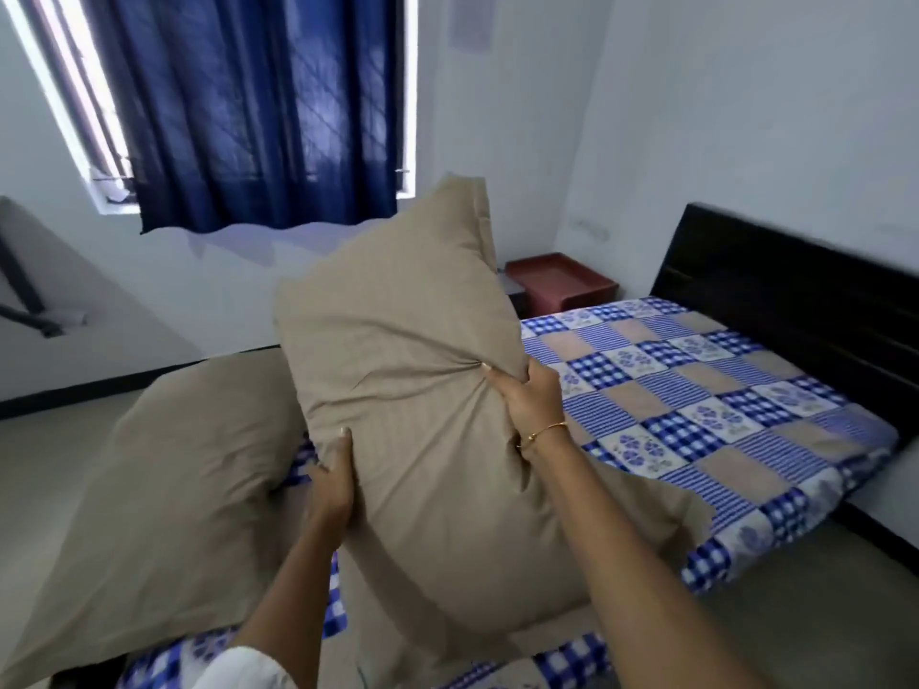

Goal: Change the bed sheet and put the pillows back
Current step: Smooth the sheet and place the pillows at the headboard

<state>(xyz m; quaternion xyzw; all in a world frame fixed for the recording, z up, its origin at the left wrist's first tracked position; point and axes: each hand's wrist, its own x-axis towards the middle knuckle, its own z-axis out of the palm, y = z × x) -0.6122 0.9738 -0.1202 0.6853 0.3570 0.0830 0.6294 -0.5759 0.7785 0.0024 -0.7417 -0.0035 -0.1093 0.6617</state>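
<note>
The bed (pixel 845 430), right and far, carries a blue checked sheet (pixel 696 390). A tan pillow (pixel 408 400) stands upright at near centre, held clear of the sheet. It appears light, soft and compressible; grip the side edges, where the fabric bunches. A second pillow (pixel 189 489) lies left. The left hand (pixel 330 484) clasps the left edge; the right hand (pixel 529 397) pinches the right edge.

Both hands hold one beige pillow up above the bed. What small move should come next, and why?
Probably carry the raised pillow toward the dark headboard and lay it there. The left hand and right hand both grip it, the patchwork sheet is spread near the headboard, and that end is bare. The second pillow lies beside it.
</note>
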